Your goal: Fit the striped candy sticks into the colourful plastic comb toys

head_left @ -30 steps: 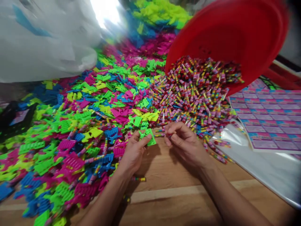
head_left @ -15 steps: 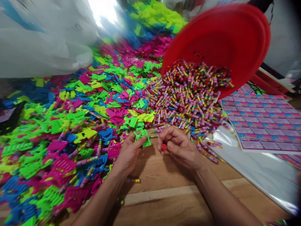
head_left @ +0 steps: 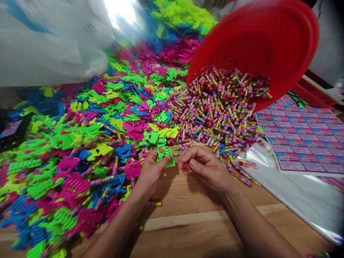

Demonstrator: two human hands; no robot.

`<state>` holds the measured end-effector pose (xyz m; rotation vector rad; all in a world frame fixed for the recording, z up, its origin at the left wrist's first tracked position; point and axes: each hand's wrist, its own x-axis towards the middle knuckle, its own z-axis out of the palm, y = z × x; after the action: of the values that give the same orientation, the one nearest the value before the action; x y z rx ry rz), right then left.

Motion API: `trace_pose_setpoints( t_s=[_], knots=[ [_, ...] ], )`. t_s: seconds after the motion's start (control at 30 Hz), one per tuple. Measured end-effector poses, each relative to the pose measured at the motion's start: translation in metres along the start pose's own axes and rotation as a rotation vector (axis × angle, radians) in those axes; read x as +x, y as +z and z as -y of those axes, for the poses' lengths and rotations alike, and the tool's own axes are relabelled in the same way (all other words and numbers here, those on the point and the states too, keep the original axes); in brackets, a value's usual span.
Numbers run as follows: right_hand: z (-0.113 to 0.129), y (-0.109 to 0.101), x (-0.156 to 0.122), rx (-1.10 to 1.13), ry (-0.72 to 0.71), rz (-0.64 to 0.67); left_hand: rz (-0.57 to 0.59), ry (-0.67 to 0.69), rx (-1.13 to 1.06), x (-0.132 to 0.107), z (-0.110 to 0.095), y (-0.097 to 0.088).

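My left hand (head_left: 149, 173) pinches a small green plastic piece (head_left: 166, 157) between thumb and fingers, just above the wooden table (head_left: 188, 222). My right hand (head_left: 205, 168) is closed on a small candy tube with a red end (head_left: 185, 165), held close to the right of the green piece. Behind both hands lies a heap of striped candy tubes (head_left: 215, 107) spilling from a tilted red basin (head_left: 258, 46). A wide pile of pink, green, blue and yellow plastic pieces (head_left: 80, 143) spreads to the left.
Printed card sheets (head_left: 303, 139) lie at the right on clear plastic film (head_left: 295, 193). A big translucent white bag (head_left: 48, 39) fills the upper left. One loose candy tube (head_left: 154, 203) rests on the table by my left wrist. Bare wood shows in front.
My right hand has brought the red-ended tube closer to the green piece in my left hand. The camera view shifted slightly; the piles and basin stay put.
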<state>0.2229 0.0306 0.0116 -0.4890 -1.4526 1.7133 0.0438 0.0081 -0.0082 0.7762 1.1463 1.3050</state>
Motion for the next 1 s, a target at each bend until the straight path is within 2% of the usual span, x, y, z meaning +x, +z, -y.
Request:
trace_pose_setpoints(
  t_s=[0.1, 0.2, 0.3, 0.43, 0.73, 0.87, 1.0],
  knots=[
    [-0.004, -0.003, 0.004, -0.096, 0.055, -0.087, -0.010, 0.111, 0.187, 0.001, 0.006, 0.001],
    [-0.008, -0.008, 0.009, -0.264, 0.082, -0.217, -0.006, 0.118, 0.329, 0.001, 0.012, -0.001],
    [-0.011, -0.017, 0.011, -0.534, 0.050, -0.367, 0.022, 0.148, 0.520, 0.001, 0.016, -0.006],
    [-0.013, -0.033, 0.013, -0.810, -0.015, -0.462, 0.069, 0.242, 0.805, 0.005, 0.019, -0.012],
    [-0.009, -0.060, 0.011, -0.866, -0.100, -0.735, 0.126, 0.321, 0.972, 0.014, 0.024, -0.020],
    [0.004, -0.080, -0.017, -0.929, -0.129, -0.880, 0.122, 0.387, 1.038, 0.019, 0.025, -0.023],
    [0.027, -0.111, -0.080, -1.010, -0.145, -1.111, 0.122, 0.386, 1.064, 0.020, 0.021, -0.021]
  ],
)
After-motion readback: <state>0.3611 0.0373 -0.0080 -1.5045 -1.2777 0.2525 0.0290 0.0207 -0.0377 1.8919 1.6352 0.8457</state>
